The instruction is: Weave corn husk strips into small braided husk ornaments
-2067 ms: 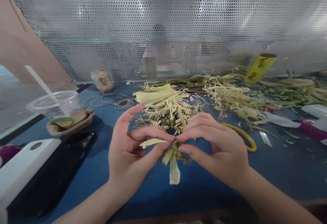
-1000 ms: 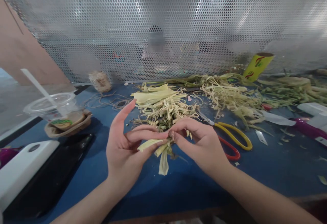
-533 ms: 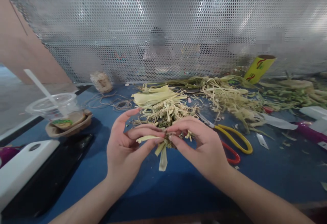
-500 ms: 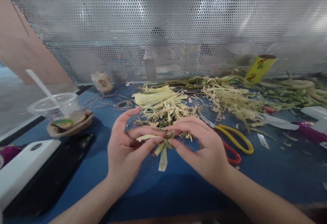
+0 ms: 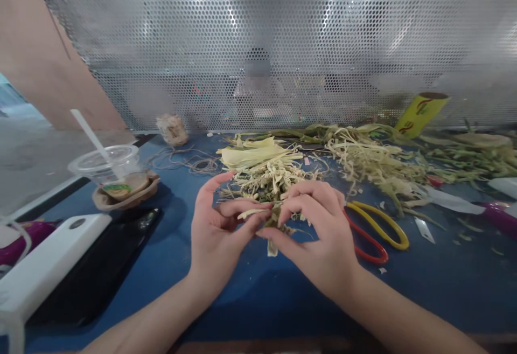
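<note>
Between my two hands, over the blue table (image 5: 242, 311), is a small bundle of dried husk strips (image 5: 273, 247). My left hand (image 5: 220, 230) pinches it with thumb and fingers, and a pale strip pokes out past the index finger. My right hand (image 5: 317, 224) is closed on the bundle's other side, thumb tip against it, fingers curled over the top. Much of the bundle is hidden by the fingers. Just beyond lie curled husk shreds (image 5: 278, 176) and a broad pale husk (image 5: 250, 155). Scissors with red and yellow handles (image 5: 398, 235) rest beside my right hand.
On the left are a plastic cup with a straw (image 5: 117, 168), a black phone (image 5: 92, 273), a white power bank-like block (image 5: 60, 257) and a twine ball (image 5: 172, 129). Right: husk heap (image 5: 363, 157), yellow tube (image 5: 422, 115), loose blade (image 5: 425, 230), purple-handled tool (image 5: 498, 216). A perforated metal panel (image 5: 283, 20) stands behind.
The view has swung slightly left, so everything sits further right. My right fingers have curled more and the thumb has slid left across the bundle, covering more of its hanging strips.
</note>
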A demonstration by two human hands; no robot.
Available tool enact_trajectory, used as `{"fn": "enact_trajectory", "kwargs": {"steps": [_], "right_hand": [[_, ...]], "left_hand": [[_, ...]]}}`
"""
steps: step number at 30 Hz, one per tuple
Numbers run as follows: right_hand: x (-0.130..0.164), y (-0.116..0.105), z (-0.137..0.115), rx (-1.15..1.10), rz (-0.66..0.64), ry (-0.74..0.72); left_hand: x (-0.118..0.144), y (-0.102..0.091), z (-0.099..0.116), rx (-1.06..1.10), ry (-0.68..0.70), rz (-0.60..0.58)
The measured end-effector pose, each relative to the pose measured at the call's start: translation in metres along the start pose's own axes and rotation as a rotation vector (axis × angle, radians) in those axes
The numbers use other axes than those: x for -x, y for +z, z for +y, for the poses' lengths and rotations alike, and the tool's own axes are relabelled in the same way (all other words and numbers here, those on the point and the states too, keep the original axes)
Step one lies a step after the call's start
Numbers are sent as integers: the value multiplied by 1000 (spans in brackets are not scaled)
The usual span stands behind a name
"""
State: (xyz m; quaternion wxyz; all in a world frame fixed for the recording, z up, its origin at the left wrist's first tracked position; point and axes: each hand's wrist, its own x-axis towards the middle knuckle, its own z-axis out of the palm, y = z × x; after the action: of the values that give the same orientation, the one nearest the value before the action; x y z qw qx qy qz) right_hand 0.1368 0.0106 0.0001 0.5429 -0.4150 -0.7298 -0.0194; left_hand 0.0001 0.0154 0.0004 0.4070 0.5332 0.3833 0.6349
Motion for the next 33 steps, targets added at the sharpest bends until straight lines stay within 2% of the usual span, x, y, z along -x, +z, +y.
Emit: {"fn": "enact_trajectory", "kwargs": {"steps": [5, 9, 13, 16, 19, 26, 33], "right_hand": [[2, 0, 3, 49, -96, -20], [3, -1, 3, 126, -77, -61], [2, 1, 2, 268, -73, -194], [3, 1, 2, 364, -125, -291], [5, -1, 5, 314, -165, -308], [1, -4, 13, -5, -138, -144], [-8, -4, 21, -276, -300, 223]], "left_hand": [[0, -1, -2, -42, 15, 1], [1, -2, -3, -34, 2, -8], [2, -3, -5, -43, -6, -12], [2, -4, -5, -34, -16, -14], [2, -4, -4, -14, -40, -20], [4, -3, -1, 6, -4, -50], [2, -4, 4, 10, -66, -89]]}}
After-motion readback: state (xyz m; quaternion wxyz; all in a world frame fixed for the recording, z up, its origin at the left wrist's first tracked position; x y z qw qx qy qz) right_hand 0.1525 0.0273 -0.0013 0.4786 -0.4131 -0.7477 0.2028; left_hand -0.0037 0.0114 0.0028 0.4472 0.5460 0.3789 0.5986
